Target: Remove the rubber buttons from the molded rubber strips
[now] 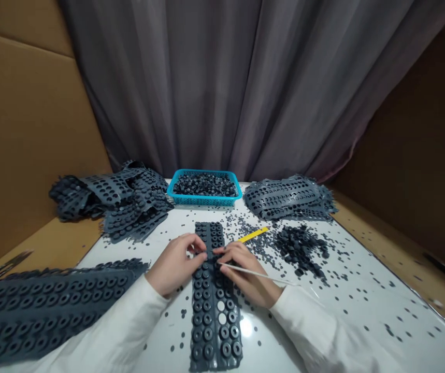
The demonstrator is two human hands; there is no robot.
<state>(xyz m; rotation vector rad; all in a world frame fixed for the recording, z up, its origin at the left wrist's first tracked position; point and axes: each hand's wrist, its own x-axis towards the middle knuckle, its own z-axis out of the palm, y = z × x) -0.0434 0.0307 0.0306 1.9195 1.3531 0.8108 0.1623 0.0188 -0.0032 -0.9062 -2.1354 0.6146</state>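
Note:
A dark grey rubber strip (211,311) with rows of raised rings lies lengthwise in front of me; two round holes in it show white. My left hand (177,263) reaches over its left side, thumb and index finger brought together on the strip. What sits between those fingertips is hidden. From the right, my right hand (247,274) grips a thin white stick (255,273), its tip pointing at the strip. The right index finger rests on the strip close to the left fingertips.
A blue basket (204,200) full of small black pieces stands at the back. Perforated rubber sheets (290,197) lie back right, crumpled ones (117,194) back left. A ringed sheet (51,311) is front left. Black pieces (300,248), small discs and a yellow strip (254,234) lie right.

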